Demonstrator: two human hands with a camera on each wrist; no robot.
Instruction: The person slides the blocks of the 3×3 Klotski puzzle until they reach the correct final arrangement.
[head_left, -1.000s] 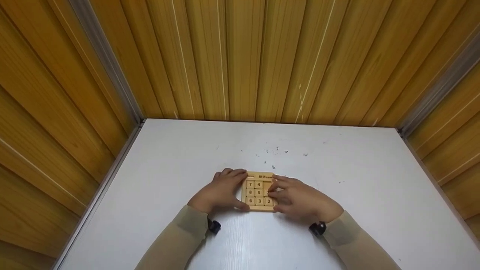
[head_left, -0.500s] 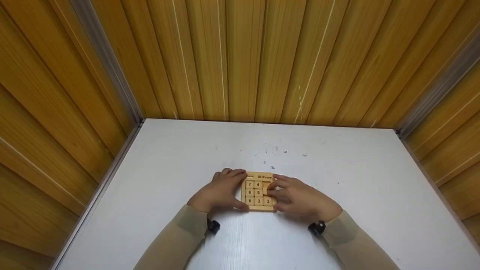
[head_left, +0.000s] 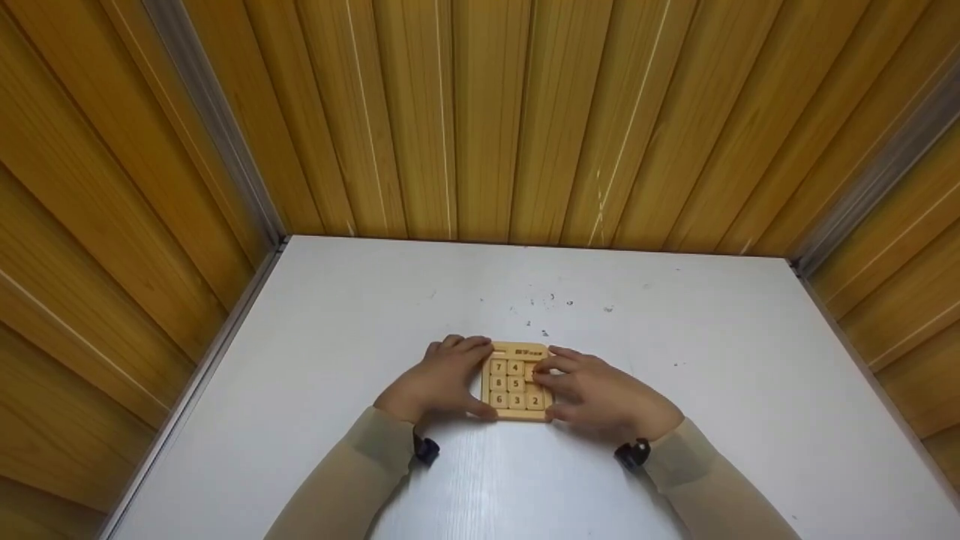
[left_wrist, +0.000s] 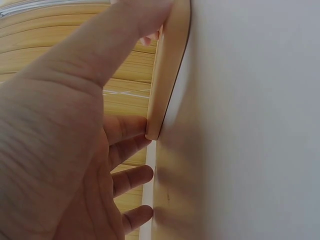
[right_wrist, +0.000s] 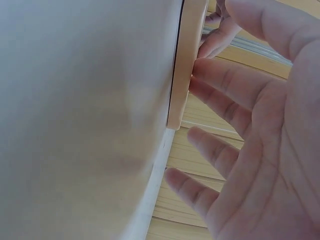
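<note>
A wooden number slide puzzle (head_left: 517, 415) lies flat on the white table, its numbered tiles facing up. My left hand (head_left: 442, 379) grips its left side, thumb at the near corner and index finger at the far corner. In the left wrist view, the thumb and index finger (left_wrist: 127, 129) meet the puzzle's edge (left_wrist: 167, 75). My right hand (head_left: 600, 390) is at the right side, with fingertips on a tile (head_left: 529, 369) in the top right slot; its number is hidden. The slot below it looks vacant, above tile 2 (head_left: 535, 400). The right wrist view shows the fingers (right_wrist: 230, 82) fairly straight.
The white table (head_left: 360, 300) has small dark marks (head_left: 545, 333) beyond the puzzle. Wood-patterned panels (head_left: 480, 120) enclose it at the back and sides. A black wrist camera (head_left: 634, 454) sits at the right wrist, another black wrist camera (head_left: 427, 451) at the left.
The tile under my right fingertips has slid from the middle to the top slot of the right column, away from me. My left hand keeps its hold on the puzzle.
</note>
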